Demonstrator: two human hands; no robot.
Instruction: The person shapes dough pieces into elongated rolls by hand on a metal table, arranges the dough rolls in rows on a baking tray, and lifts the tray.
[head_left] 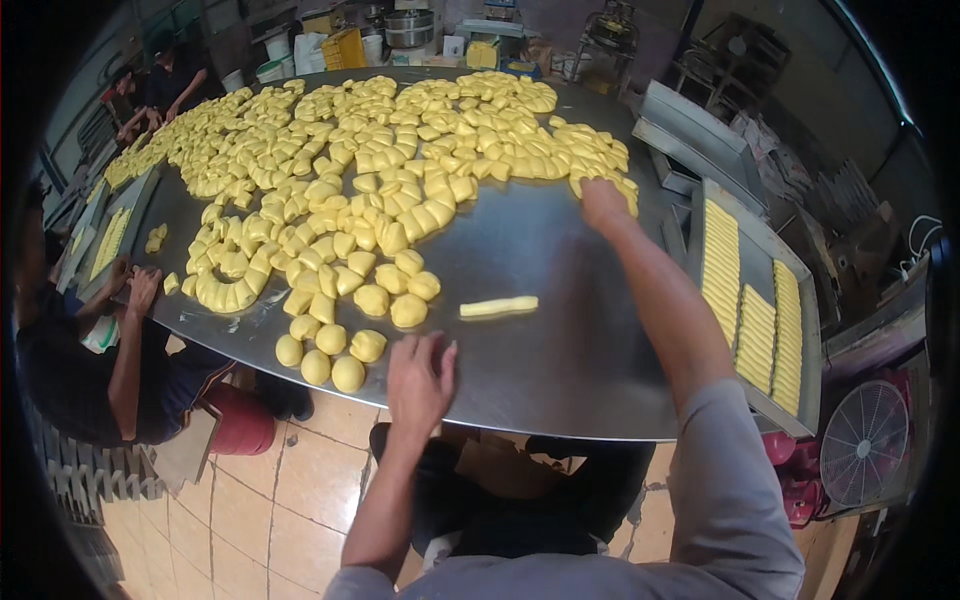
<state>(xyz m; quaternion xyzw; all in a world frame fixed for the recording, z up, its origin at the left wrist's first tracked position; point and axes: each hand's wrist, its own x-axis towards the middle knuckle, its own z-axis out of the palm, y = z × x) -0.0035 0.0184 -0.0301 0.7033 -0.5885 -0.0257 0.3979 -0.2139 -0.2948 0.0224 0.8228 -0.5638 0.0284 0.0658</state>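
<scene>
Dough strips (721,262) line a tray (757,260); right hand (605,206) touches piled dough (510,153), grip unclear; left hand's (420,383) fingers half-curled, empty.

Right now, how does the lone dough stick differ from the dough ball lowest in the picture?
Shape: the dough stick is long and narrow; the dough ball is round.
Placement: the stick lies by itself; the ball sits in a cluster.
Shade: the stick looks paler than the ball.
Shared: both are yellowish and rest on the metal table.
</scene>
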